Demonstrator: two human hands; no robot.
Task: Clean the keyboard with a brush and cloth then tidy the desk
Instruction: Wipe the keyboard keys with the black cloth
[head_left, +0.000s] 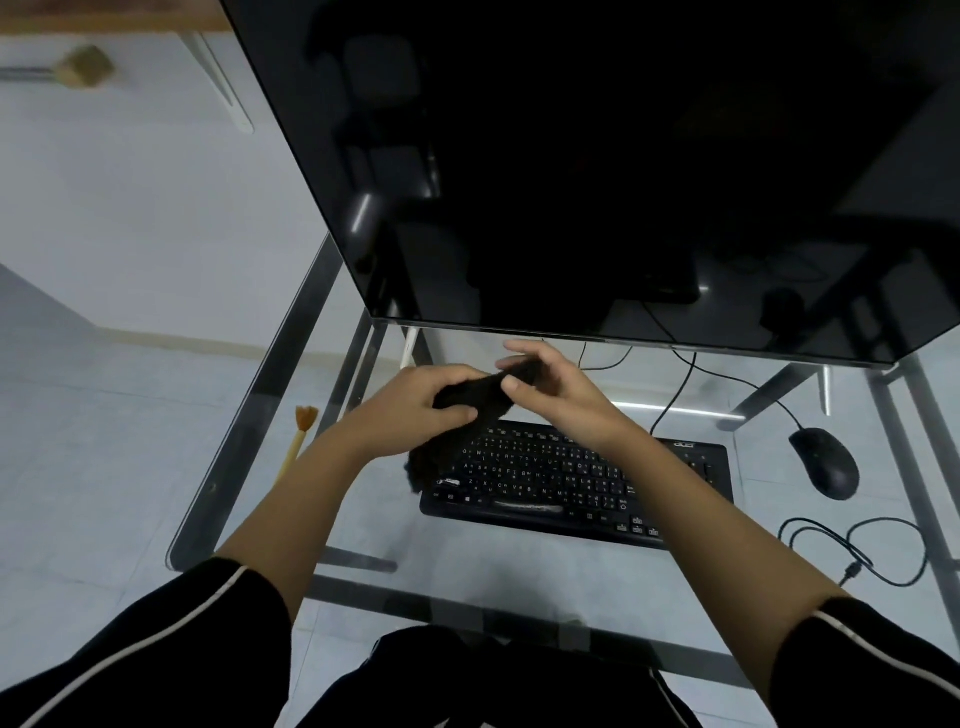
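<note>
A black cloth (485, 399) is held above the far left part of the keyboard (561, 478), its lower end hanging down to the keyboard's left edge. The cloth is gripped by the left hand (415, 400), fingers curled round it, and pinched at its upper end by the right hand (550, 384). The keyboard lies flat on the glass tabletop (363, 519). A yellow-handled brush (298, 436) is noted left of the keyboard, well apart. A black mouse (826, 460) is seen to its right, a loose cable (857, 551) right and nearer, and a dark monitor (623, 156) behind the keyboard.
</note>
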